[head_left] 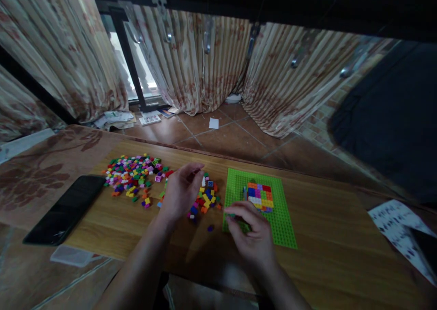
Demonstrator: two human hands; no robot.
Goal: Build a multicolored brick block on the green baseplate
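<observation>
One green brick (231,215) is pinched by the right hand (255,237) at the left edge of the studded baseplate (287,226); the left hand (179,192), fingers curled, grip unclear, hovers over loose bricks (207,198).

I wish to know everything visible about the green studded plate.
The green plate is a thin, bright, plastic-looking sheet covered with small studs. It lies flat on the wooden table, right of the loose bricks. A multicoloured brick block stands on it. The right hand hides its near-left part; contact is unclear.
</observation>
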